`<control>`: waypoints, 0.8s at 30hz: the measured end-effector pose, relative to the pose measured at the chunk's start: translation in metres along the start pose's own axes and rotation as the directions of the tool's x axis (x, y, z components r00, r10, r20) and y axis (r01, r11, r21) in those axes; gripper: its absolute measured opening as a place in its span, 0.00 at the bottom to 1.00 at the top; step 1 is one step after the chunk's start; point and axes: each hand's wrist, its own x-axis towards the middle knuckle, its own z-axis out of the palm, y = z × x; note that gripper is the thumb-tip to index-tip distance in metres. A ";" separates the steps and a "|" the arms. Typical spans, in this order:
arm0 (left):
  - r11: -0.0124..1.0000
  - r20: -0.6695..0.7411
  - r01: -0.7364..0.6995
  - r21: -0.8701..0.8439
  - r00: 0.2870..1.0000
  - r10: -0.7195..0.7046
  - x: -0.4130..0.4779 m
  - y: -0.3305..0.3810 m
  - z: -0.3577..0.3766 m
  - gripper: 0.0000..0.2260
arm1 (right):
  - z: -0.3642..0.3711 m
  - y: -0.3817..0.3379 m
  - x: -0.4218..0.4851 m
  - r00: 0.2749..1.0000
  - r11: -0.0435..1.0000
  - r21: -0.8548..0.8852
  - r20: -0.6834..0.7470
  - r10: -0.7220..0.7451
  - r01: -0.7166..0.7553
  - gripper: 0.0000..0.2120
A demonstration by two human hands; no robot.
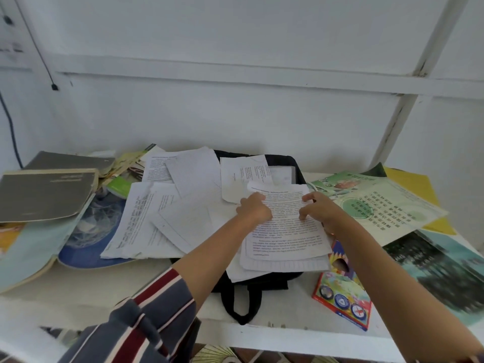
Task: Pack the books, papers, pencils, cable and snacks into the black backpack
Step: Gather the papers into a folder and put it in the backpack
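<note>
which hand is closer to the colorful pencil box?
Right. The right hand grips the printed sheet's right edge, just above the pencil box. The left hand is further left, on the sheet's left side.

The backpack (262, 284) is black. The papers (188, 205) on it are white with black printed text. The two books (44, 195) at left have grey covers. The pencil box (343, 297) is red with colourful cartoon pictures. The poster (379, 205) is pale green. The sleeve (146, 326) has grey, dark red and white stripes.
</note>
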 end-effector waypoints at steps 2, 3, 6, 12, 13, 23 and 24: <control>0.997 0.009 -0.020 -0.071 1.000 0.021 -0.003 0.002 0.002 0.30 | -0.005 0.002 -0.002 1.000 0.999 0.045 -0.003 -0.004 0.004 0.25; 0.994 0.008 -0.033 -0.103 0.999 0.034 -0.004 0.003 0.003 0.29 | -0.008 0.002 -0.003 1.000 0.998 0.065 -0.003 -0.011 0.011 0.25; 0.975 0.002 -0.069 -0.213 0.997 0.071 -0.007 0.008 0.005 0.28 | -0.017 0.000 -0.008 0.999 0.991 0.126 0.000 -0.041 0.041 0.27; 0.895 -0.008 -0.140 -0.423 0.989 0.150 -0.020 0.018 0.004 0.26 | -0.027 0.000 -0.017 0.990 0.970 0.206 -0.079 -0.118 0.132 0.27; 0.881 -0.024 -0.151 -0.449 0.987 0.157 -0.022 0.020 0.003 0.26 | -0.029 -0.001 -0.019 0.986 0.959 0.236 -0.084 -0.144 0.160 0.27; 0.783 -0.096 -0.231 -0.577 0.972 0.216 -0.029 0.034 -0.038 0.42 | -0.044 -0.036 -0.023 0.902 0.691 0.613 -0.088 -0.422 0.383 0.26; 0.761 -0.091 -0.248 -0.599 0.966 0.243 -0.030 0.035 -0.045 0.41 | -0.043 -0.041 -0.020 0.890 0.669 0.626 -0.092 -0.446 0.400 0.26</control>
